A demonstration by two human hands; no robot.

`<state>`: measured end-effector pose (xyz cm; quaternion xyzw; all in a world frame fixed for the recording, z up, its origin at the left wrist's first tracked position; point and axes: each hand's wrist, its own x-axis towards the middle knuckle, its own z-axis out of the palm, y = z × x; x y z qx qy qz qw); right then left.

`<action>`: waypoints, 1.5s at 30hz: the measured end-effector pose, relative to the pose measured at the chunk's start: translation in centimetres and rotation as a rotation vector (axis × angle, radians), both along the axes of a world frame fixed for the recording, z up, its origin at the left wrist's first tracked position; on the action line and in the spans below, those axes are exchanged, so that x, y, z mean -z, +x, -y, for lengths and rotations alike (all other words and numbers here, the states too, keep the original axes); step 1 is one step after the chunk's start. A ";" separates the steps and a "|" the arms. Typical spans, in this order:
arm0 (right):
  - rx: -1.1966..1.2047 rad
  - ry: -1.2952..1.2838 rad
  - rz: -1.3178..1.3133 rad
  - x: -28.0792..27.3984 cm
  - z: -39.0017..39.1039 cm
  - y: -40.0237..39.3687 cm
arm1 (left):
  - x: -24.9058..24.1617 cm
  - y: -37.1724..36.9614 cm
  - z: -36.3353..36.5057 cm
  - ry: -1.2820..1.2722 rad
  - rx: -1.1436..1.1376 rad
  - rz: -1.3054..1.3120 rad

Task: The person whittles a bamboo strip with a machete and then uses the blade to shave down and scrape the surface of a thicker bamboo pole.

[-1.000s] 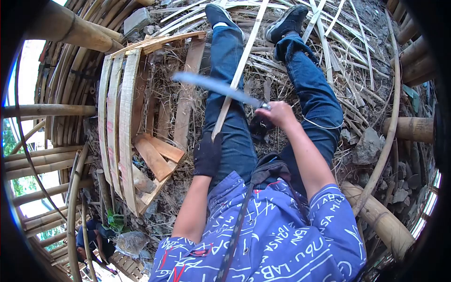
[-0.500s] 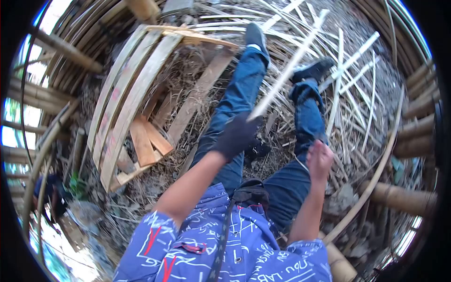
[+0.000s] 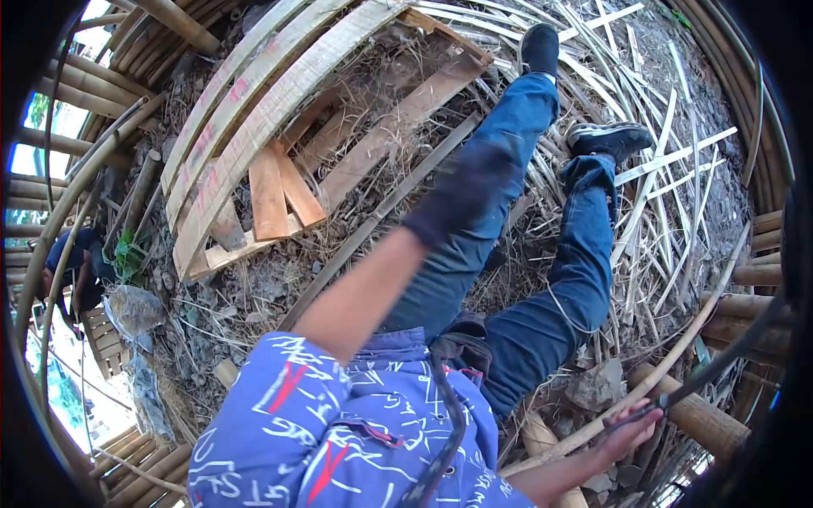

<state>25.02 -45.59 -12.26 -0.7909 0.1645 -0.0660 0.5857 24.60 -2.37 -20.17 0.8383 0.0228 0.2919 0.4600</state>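
Note:
My left hand (image 3: pixel 466 190), in a dark glove, is smeared by motion over my left thigh; its fingers do not show clearly and no strip is visible in it. Low on the right, my bare right hand (image 3: pixel 631 427) is closed around the near end of a long, dark, machete-like tool (image 3: pixel 720 360), which points up and right. Beyond my feet, pale split bamboo strips (image 3: pixel 669 173) lie loosely crossed on the ground. A thin strand curves by my right knee.
A slatted wooden pallet (image 3: pixel 246 135) stands tilted at left, with short boards (image 3: pixel 271 190) inside it. Bamboo poles (image 3: pixel 694 415) line both sides. A long bent cane (image 3: pixel 677 347) runs along the right. Another person (image 3: pixel 72 271) bends down at far left.
The pale strip that my left hand held is no longer in it. My right hand has moved down and right, bringing the dark tool into view. My view has shifted.

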 end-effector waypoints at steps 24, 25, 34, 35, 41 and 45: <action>-0.434 0.169 -0.032 0.5 -7.1 -1.4 | 17.3 -29.6 -4.8 0.099 -0.371 -1.382; -0.416 0.177 -0.035 0.6 -6.8 -1.4 | 16.7 -30.4 -4.7 0.096 -0.361 -1.386; -0.458 0.246 -0.074 0.5 -7.6 -1.1 | 0.1 -33.9 -4.6 -0.233 -0.308 -1.139; -0.470 0.243 -0.076 0.4 -8.0 -1.2 | -1.7 -33.8 -3.9 -0.378 -0.355 -1.159; -0.572 0.300 -0.134 0.7 -9.4 -1.9 | -6.6 -28.8 -1.1 -0.508 -0.384 -1.257; -0.644 0.272 -0.126 0.7 -10.1 -2.7 | 0.4 -25.9 -0.7 -0.045 -0.209 -0.922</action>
